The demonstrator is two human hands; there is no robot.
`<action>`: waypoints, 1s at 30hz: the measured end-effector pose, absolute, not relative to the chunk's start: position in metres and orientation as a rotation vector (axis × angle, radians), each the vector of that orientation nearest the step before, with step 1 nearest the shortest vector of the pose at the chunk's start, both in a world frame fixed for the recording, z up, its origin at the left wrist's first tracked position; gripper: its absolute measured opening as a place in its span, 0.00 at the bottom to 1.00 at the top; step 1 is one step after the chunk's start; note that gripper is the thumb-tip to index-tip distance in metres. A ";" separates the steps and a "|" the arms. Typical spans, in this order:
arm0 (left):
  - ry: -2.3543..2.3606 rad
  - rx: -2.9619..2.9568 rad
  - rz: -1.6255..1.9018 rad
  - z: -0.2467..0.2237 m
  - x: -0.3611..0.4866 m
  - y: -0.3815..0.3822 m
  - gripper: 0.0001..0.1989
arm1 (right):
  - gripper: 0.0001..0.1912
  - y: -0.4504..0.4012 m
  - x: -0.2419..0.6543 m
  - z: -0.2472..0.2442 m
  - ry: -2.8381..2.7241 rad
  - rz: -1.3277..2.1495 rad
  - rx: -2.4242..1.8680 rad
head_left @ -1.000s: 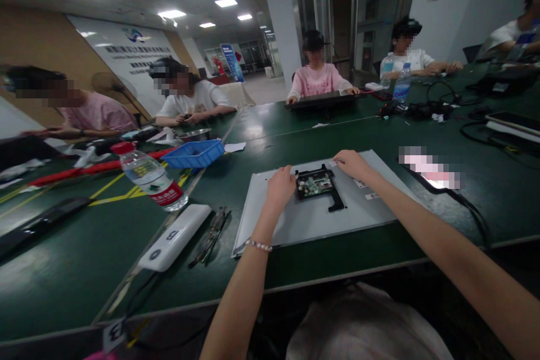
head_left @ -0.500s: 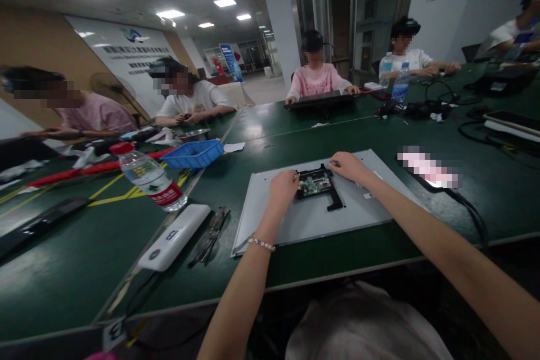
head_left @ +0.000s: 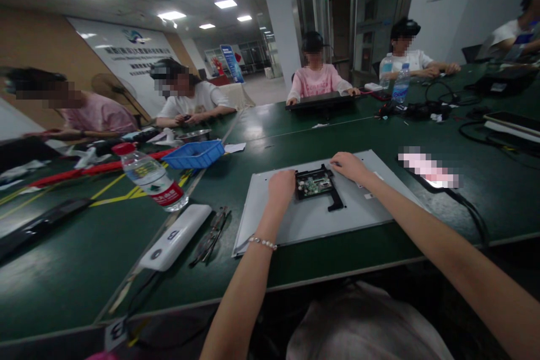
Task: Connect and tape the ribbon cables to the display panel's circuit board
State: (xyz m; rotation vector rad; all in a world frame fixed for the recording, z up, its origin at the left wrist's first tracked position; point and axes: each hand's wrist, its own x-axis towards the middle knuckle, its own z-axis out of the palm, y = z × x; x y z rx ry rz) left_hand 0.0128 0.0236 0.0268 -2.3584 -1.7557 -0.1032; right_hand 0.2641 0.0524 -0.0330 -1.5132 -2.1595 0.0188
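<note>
A thin grey panel, like the back of a flat display, lies on the table before me. On it rests a black plastic frame around a green circuit board. My left hand is closed at the frame's left edge, its fingertips mostly hidden behind the knuckles. My right hand is pinched at the frame's far right corner; a small dark spot shows by its fingers, too small to name.
Left of the panel lie folded glasses, a white power bank, a water bottle and a blue tray. A phone with a cable lies at right. Several people sit around the green table.
My left hand has turned slightly, so its fingertips show less at the frame's edge. The right hand, the frame and the panel look almost the same.
</note>
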 end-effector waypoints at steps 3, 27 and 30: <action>-1.769 -2.306 -0.102 0.030 0.007 0.026 0.17 | 0.12 0.052 0.264 -0.033 -2.145 0.020 -1.523; -1.822 -2.214 -0.284 0.042 0.004 0.022 0.19 | 0.12 0.051 0.262 -0.030 -2.114 0.043 -1.576; -1.851 -2.176 -0.324 0.046 0.000 0.023 0.19 | 0.12 0.050 0.263 -0.030 -2.112 0.046 -1.575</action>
